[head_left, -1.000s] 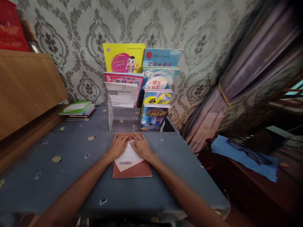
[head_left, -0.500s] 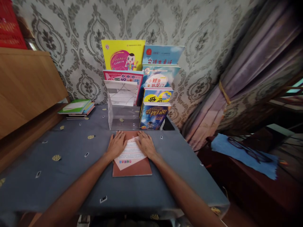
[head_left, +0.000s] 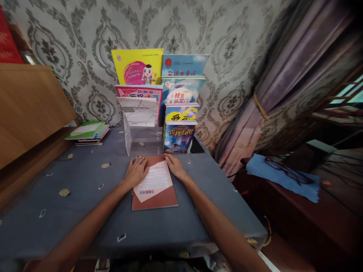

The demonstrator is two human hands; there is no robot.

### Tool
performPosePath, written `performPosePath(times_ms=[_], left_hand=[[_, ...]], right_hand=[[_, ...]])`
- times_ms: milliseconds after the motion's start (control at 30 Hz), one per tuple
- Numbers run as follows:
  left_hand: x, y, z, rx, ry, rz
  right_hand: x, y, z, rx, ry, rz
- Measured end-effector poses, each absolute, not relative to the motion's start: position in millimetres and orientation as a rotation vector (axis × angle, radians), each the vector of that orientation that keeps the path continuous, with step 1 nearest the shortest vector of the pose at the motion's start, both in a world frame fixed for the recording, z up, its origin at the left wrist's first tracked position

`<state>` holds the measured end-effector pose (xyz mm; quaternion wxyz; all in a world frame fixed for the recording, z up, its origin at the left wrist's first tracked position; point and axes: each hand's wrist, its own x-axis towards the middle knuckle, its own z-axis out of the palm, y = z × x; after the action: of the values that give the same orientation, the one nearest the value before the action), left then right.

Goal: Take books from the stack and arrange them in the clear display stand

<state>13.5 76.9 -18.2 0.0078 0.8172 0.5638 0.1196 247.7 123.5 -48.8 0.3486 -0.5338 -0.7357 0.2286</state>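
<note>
A reddish-brown book (head_left: 163, 197) lies on the table with a slanted white printed panel on its upward face. Flat across its upper left part rests my left hand (head_left: 137, 170), fingers stretched out. At the upper right edge is my right hand (head_left: 175, 166), its fingers extended and touching the corner; whether the thumb reaches under the edge cannot be made out. Just beyond both hands stands a clear acrylic book rack (head_left: 141, 148). Its tiers hold a yellow book (head_left: 137, 58), a pink book (head_left: 159, 109), a white booklet (head_left: 141, 113) and a dark blue book (head_left: 178, 139).
A stack of books (head_left: 87, 130) sits at the back left beside a wooden cabinet (head_left: 31, 102). Behind the rack on the right lies a black flat object (head_left: 197, 146). Right of the table, glasses (head_left: 286, 172) rest on a blue cloth (head_left: 255, 166), near a tied curtain (head_left: 255, 109).
My right hand has slid off the printed panel to the book's right edge, uncovering more text. The left hand stays on the book. The view has shifted slightly to the right.
</note>
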Motion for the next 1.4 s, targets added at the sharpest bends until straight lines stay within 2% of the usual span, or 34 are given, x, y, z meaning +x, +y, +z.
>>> performPosePath(times_ms=[633, 1400], left_hand=[[57.8, 82.9, -12.1, 2.646, 1.311, 0.340], [59.9, 48.6, -4.6, 2.777, 1.057, 0.294]], right_hand=[[246.9, 122.7, -40.4, -1.365, -1.914, 0.611], [245.4, 122.7, -40.5, -1.371, -1.942, 0.583]])
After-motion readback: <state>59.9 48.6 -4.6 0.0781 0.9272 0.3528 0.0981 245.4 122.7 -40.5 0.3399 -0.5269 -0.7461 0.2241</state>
